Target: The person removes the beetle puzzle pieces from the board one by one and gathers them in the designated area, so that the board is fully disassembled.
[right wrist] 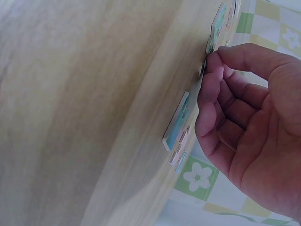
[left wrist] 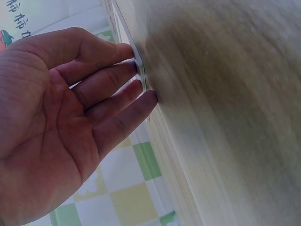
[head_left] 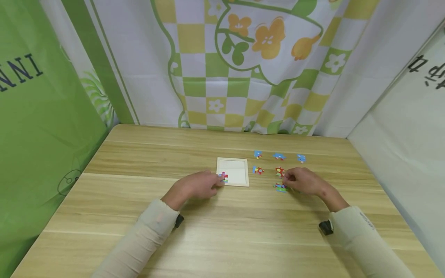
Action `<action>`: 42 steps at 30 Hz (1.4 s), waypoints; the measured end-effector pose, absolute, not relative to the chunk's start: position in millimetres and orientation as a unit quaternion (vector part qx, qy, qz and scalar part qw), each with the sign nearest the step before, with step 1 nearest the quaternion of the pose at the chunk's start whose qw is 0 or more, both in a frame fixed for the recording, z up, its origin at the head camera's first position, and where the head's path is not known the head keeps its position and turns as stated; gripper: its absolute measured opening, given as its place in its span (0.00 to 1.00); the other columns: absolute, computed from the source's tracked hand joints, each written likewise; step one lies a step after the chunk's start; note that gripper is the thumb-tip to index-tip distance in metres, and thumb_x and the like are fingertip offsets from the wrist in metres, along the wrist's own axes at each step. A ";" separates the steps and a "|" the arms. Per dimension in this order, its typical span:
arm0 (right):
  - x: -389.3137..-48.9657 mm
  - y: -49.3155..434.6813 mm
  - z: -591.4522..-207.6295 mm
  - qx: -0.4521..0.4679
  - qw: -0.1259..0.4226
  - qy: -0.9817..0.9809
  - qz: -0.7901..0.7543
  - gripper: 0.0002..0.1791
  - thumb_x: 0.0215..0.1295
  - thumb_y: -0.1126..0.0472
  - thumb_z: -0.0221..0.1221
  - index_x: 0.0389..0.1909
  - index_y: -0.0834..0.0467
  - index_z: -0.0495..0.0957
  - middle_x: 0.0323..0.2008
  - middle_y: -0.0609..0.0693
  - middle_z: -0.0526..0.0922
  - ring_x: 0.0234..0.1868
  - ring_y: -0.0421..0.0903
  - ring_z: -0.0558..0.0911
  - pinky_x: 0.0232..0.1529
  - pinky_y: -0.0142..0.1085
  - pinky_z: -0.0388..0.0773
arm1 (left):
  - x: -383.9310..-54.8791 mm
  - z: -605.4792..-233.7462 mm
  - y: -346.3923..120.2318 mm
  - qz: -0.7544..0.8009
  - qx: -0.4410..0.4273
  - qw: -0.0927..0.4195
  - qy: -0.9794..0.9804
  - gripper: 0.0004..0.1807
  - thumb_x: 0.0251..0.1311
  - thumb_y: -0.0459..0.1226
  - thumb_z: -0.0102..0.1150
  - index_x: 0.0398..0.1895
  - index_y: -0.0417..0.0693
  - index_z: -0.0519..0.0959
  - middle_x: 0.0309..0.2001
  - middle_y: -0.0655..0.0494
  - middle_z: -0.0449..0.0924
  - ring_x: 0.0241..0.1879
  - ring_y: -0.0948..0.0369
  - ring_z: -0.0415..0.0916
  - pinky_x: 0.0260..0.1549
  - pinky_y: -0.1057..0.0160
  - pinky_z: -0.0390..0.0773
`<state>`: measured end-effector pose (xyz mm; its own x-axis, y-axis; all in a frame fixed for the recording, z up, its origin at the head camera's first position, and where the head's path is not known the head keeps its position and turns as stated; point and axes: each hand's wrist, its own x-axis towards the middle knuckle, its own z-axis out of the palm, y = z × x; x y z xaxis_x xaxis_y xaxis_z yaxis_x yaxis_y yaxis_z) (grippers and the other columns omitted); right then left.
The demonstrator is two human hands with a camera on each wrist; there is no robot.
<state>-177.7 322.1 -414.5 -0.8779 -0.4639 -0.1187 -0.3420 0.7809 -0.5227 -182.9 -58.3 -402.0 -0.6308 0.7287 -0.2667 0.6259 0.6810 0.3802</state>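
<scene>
The left hand [head_left: 201, 184] reaches to the lower-left corner of a shallow, pale square puzzle tray [head_left: 248, 173]. Its fingertips touch a small colourful jigsaw piece [head_left: 225, 178] in that corner; in the left wrist view the fingers [left wrist: 115, 77] extend fairly straight to the tray edge. The right hand [head_left: 304, 181] is at the loose pieces, thumb and index finger pinched together at the edge of a green-and-blue jigsaw piece [head_left: 281, 188]. Its other fingers are curled. A red spotted piece [head_left: 279, 172] lies just beyond those fingertips. The right wrist view shows another jigsaw piece [right wrist: 176, 122] beside the hand.
More jigsaw pieces lie right of the tray: a blue-and-red piece [head_left: 258, 170] and a back row with left [head_left: 257, 154], middle [head_left: 279, 156] and right [head_left: 301, 158] pieces. The wooden table [head_left: 240, 235] meets a patterned curtain [head_left: 243, 88] behind.
</scene>
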 end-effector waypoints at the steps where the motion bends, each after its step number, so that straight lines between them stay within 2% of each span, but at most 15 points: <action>1: -177.8 322.1 -414.7 -0.214 0.120 0.937 -0.250 0.09 0.74 0.64 0.60 0.31 0.56 0.82 0.26 0.43 0.80 0.25 0.37 0.71 0.28 0.34 0.69 | -183.1 -402.1 -58.3 0.127 0.380 0.202 0.894 0.21 0.73 0.30 0.55 0.67 0.44 0.79 0.76 0.52 0.64 0.55 0.53 0.72 0.47 0.58 0.70; 5: -177.9 320.0 -412.4 -0.215 0.108 0.937 -0.254 0.08 0.72 0.66 0.60 0.32 0.57 0.82 0.28 0.43 0.82 0.28 0.39 0.74 0.31 0.35 0.72 | -183.9 -402.6 -57.8 0.124 0.383 0.203 0.893 0.22 0.73 0.31 0.55 0.68 0.44 0.78 0.76 0.52 0.64 0.64 0.51 0.70 0.58 0.56 0.71; 8: -178.6 314.1 -408.0 -0.221 0.092 0.934 -0.264 0.06 0.71 0.66 0.61 0.33 0.58 0.82 0.30 0.44 0.83 0.31 0.40 0.78 0.32 0.36 0.75 | -184.7 -403.4 -57.3 0.122 0.381 0.207 0.893 0.23 0.74 0.32 0.55 0.70 0.43 0.75 0.76 0.52 0.63 0.72 0.48 0.63 0.66 0.54 0.66; 11: -180.9 303.0 -403.4 -0.233 0.077 0.933 -0.263 0.05 0.72 0.66 0.60 0.35 0.58 0.83 0.31 0.45 0.84 0.31 0.41 0.80 0.32 0.36 0.77 | -184.7 -404.2 -57.4 0.126 0.375 0.210 0.894 0.23 0.74 0.32 0.54 0.70 0.43 0.75 0.76 0.52 0.62 0.72 0.48 0.62 0.64 0.55 0.67; 16: -190.2 268.8 -401.5 -0.271 0.067 0.922 -0.269 0.05 0.74 0.66 0.59 0.40 0.60 0.84 0.33 0.47 0.84 0.32 0.41 0.81 0.34 0.38 0.79 | -184.4 -404.7 -59.4 0.125 0.372 0.203 0.897 0.22 0.73 0.31 0.55 0.68 0.43 0.78 0.74 0.50 0.67 0.67 0.48 0.68 0.60 0.55 0.70; 22: -200.1 213.6 -406.0 -0.305 0.059 0.920 -0.238 0.04 0.71 0.64 0.63 0.42 0.59 0.85 0.34 0.43 0.84 0.33 0.40 0.80 0.36 0.38 0.78 | -187.3 -406.1 -60.8 0.124 0.370 0.203 0.898 0.23 0.74 0.33 0.55 0.70 0.45 0.76 0.75 0.53 0.65 0.71 0.47 0.64 0.66 0.54 0.66; 26: -202.6 188.6 -409.6 -0.326 0.063 0.921 -0.203 0.10 0.68 0.62 0.64 0.48 0.60 0.84 0.38 0.47 0.85 0.37 0.43 0.82 0.42 0.41 0.79 | -189.7 -407.1 -58.8 0.116 0.375 0.200 0.898 0.22 0.73 0.33 0.55 0.69 0.46 0.77 0.73 0.52 0.69 0.70 0.49 0.66 0.69 0.53 0.64; 31: -201.5 174.2 -414.3 -0.333 0.080 0.920 -0.191 0.17 0.66 0.61 0.67 0.53 0.62 0.82 0.44 0.53 0.84 0.46 0.49 0.82 0.50 0.44 0.78 | -188.8 -406.7 -58.0 0.131 0.363 0.204 0.900 0.22 0.71 0.33 0.57 0.67 0.47 0.79 0.69 0.51 0.75 0.61 0.53 0.74 0.60 0.55 0.72; 34: -199.4 169.5 -415.6 -0.323 0.089 0.924 -0.185 0.18 0.68 0.59 0.67 0.55 0.60 0.82 0.46 0.52 0.82 0.46 0.48 0.80 0.48 0.44 0.77 | -187.7 -406.5 -58.3 0.136 0.355 0.205 0.902 0.22 0.71 0.34 0.57 0.67 0.49 0.79 0.67 0.51 0.76 0.53 0.56 0.73 0.52 0.56 0.74; 36: -197.9 167.2 -415.9 -0.317 0.087 0.928 -0.178 0.17 0.68 0.58 0.67 0.55 0.58 0.83 0.47 0.51 0.82 0.44 0.47 0.79 0.46 0.44 0.77 | -187.6 -406.6 -58.6 0.135 0.356 0.204 0.902 0.22 0.71 0.34 0.57 0.68 0.50 0.79 0.68 0.51 0.76 0.51 0.56 0.73 0.50 0.55 0.74; 42: -197.4 164.1 -417.0 -0.315 0.073 0.930 -0.173 0.15 0.67 0.58 0.68 0.53 0.57 0.83 0.47 0.51 0.81 0.43 0.45 0.78 0.44 0.44 0.77 | -188.1 -406.6 -60.0 0.130 0.375 0.190 0.898 0.22 0.71 0.33 0.56 0.67 0.48 0.79 0.71 0.53 0.71 0.57 0.53 0.73 0.56 0.55 0.73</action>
